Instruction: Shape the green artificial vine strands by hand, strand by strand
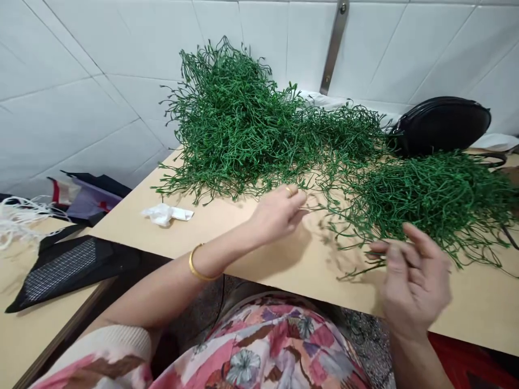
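My left hand (279,212), with a ring on one finger, is closed above the middle of the table, pinching the end of a thin green stem that points right. My right hand (416,275) is turned partly palm up near the table's front edge. Its thumb and fingers are closed on green stems (360,272) that stick out to the left. A large heap of green plastic stems (235,119) stands against the wall beyond my left hand. A smaller pile of the same stems (433,197) lies just beyond my right hand.
A black bag (444,125) stands at the back right by the tiled wall. Crumpled white plastic (160,214) lies at the left of the table (162,243). Further left are white cords (24,219) and black mesh fabric (60,270). A metal strip (334,46) is on the wall.
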`<state>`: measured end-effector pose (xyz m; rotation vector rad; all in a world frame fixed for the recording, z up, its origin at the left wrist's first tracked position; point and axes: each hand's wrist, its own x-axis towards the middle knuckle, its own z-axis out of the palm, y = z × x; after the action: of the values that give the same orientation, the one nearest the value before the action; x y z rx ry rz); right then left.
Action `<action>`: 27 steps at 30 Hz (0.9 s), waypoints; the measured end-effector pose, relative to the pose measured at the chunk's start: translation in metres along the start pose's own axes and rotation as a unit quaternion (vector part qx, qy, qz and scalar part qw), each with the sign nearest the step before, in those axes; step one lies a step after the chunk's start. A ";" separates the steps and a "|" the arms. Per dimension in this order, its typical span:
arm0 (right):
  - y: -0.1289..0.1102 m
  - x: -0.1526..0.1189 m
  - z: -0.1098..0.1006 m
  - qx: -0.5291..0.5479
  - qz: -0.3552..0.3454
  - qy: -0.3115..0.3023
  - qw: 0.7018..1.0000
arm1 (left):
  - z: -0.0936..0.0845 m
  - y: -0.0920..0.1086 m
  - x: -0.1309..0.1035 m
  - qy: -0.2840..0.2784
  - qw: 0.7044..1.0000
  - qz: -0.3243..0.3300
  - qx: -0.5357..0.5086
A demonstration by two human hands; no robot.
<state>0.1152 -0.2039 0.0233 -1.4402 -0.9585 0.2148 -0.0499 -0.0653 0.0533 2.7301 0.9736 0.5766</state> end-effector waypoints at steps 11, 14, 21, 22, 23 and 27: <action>0.010 0.011 -0.028 0.199 0.153 -0.012 0.968 | 0.059 -0.031 0.085 -0.112 0.984 0.086 0.113; 0.009 0.006 -0.032 0.211 0.186 -0.075 0.957 | 0.053 -0.040 0.106 -0.086 0.990 0.061 0.094; 0.013 0.009 -0.032 0.245 0.219 -0.117 0.937 | -0.015 -0.052 0.179 0.151 0.984 -0.035 0.085; 0.015 0.010 -0.032 0.249 0.222 -0.123 0.935 | -0.026 -0.054 0.190 0.166 0.979 -0.054 0.108; 0.017 0.012 -0.031 0.256 0.223 -0.130 0.932 | -0.037 -0.057 0.200 0.166 0.976 -0.068 0.123; 0.025 0.018 -0.022 0.280 0.220 -0.137 0.924 | -0.055 -0.083 0.223 0.220 0.968 -0.085 0.085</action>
<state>0.1515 -0.2032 0.0120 -1.0799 -0.6966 0.9673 0.0380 0.1437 0.1445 2.6752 1.3976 1.1465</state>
